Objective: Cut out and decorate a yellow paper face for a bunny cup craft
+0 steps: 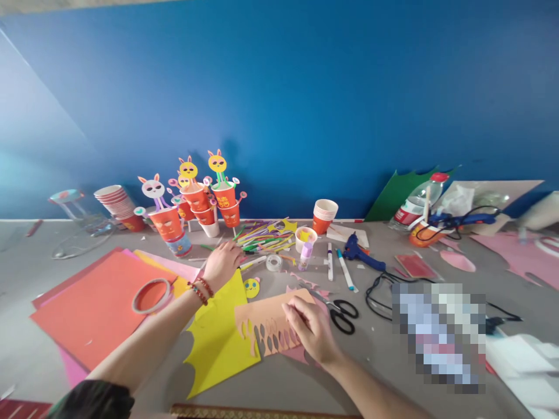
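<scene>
My left hand (222,261) reaches over the table to the near edge of a pile of coloured pipe cleaners (266,235). Its fingers are bent, their tips hidden, and what they hold cannot be made out. My right hand (311,327) is curled over a light orange sheet (273,311) with rows of leaf-shaped cutouts; any small thing in its closed fingers is hidden. Under that sheet lies yellow paper (222,343) with a scalloped edge. Beside them are a round yellow face cutout (251,287) and black-handled scissors (344,316).
Decorated paper-cup figures (166,221) stand at the back left, behind red-orange sheets (100,308) and a tape roll (151,295). Right of centre are a glue stick (306,256), markers (345,269) and a blue glue gun (362,252). A black cable (371,297) curves across the right side.
</scene>
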A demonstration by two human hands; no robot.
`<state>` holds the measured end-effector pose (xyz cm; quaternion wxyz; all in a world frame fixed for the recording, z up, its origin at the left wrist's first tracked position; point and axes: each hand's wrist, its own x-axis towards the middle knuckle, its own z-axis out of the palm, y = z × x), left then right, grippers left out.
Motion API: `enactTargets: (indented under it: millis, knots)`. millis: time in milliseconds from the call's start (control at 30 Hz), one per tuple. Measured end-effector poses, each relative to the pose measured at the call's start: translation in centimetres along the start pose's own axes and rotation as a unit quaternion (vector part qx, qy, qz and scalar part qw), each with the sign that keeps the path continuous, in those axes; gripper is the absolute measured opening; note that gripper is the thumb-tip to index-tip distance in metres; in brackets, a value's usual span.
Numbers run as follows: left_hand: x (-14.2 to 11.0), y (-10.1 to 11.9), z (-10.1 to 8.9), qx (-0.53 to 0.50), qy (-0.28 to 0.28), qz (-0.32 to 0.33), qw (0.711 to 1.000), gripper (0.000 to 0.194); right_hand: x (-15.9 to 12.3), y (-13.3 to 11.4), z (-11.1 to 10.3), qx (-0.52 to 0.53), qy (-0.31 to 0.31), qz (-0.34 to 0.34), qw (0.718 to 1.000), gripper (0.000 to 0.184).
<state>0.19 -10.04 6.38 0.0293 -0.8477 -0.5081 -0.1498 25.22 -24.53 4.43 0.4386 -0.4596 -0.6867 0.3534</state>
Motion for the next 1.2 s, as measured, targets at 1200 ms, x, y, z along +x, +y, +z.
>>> enactTargets:
  millis: [1200]
  knots:
    - [0.1,0.4,-0.3,-0.018,-0.08,0.058,0.995,0.016,0.1,-0.3,-0.4,-0.035,0.023,0.008,0.999,0.035]
